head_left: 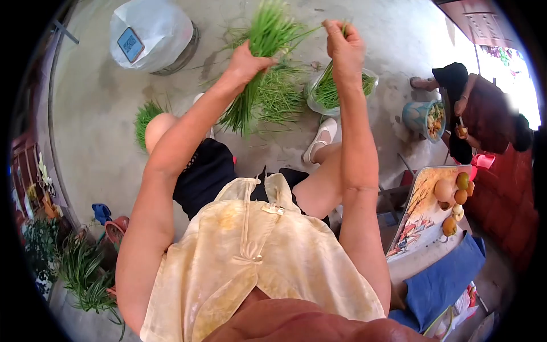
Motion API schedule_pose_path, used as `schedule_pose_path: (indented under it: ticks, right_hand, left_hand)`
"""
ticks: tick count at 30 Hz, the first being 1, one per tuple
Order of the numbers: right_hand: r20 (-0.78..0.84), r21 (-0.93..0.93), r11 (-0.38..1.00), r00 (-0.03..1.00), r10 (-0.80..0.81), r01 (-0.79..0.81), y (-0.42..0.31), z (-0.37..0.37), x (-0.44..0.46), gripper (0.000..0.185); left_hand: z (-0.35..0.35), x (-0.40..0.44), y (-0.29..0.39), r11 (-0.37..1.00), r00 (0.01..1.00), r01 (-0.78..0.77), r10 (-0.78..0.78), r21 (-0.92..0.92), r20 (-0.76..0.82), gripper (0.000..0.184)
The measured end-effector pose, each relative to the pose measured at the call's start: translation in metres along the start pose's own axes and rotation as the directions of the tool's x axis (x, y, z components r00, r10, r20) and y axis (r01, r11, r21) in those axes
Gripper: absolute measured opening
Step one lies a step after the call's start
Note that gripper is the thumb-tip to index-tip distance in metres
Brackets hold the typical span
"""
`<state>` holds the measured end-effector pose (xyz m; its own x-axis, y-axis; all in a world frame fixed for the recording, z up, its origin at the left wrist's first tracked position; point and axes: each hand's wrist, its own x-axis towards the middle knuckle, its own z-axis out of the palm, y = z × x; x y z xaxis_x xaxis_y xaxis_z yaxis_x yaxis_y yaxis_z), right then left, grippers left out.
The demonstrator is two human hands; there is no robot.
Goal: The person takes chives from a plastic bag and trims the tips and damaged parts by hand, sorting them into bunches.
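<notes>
A thick bunch of long green stalks [245, 102] is gripped in my left hand [250, 61], its tips pointing up and its other ends hanging toward the floor. To the right, my right hand [346, 48] is raised with its fingers pinched on thin green stalks, one strand stretching toward the bunch. Below my right hand stands a container lined with clear plastic [370, 85], holding more green stalks [327, 91]. Loose stalks [282, 94] lie scattered on the floor between my hands, and another small pile [147, 117] rests beside my left knee.
A white plastic-covered bin [156, 34] with a QR-code card stands upper left. At right, another person [484, 108] holds something small near a blue bucket [419, 121] of scraps. A patterned board [424, 211] bears several round fruits. Potted plants [85, 271] are lower left.
</notes>
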<state>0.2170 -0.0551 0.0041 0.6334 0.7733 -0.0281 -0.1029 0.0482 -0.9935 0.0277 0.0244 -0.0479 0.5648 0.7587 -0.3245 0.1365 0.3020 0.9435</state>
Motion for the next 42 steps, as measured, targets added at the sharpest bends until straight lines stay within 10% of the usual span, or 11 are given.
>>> schedule_pose_path:
  ticks: [10, 17, 24, 37, 42]
  right_hand:
    - [0.137, 0.489, 0.872, 0.989, -0.059, -0.015, -0.034, -0.068, 0.016, 0.021]
    - [0.408, 0.31, 0.928, 0.911, 0.064, -0.204, -0.015, -0.036, 0.004, 0.014]
    - [0.329, 0.071, 0.972, 0.925, 0.188, -0.223, 0.009, 0.015, -0.012, 0.016]
    - [0.307, -0.28, 0.959, 0.944, 0.122, -0.033, 0.017, 0.021, -0.02, 0.019]
    - [0.056, -0.529, 0.841, 0.993, -0.102, 0.117, 0.016, -0.003, 0.002, 0.024]
  left_hand:
    - [-0.041, 0.011, 0.003, 0.936, 0.959, 0.216, -0.256, -0.279, -0.117, 0.019]
    - [-0.018, 0.003, 0.022, 0.915, 0.977, 0.208, -0.175, -0.347, 0.125, 0.024]
    - [0.006, -0.009, 0.03, 0.806, 0.91, 0.305, -0.091, -0.507, 0.404, 0.026]
    - [0.0, -0.004, 0.023, 0.896, 0.981, 0.173, -0.121, -0.41, 0.149, 0.016]
    - [-0.004, -0.005, 0.025, 0.882, 0.97, 0.222, -0.159, -0.416, 0.182, 0.019]
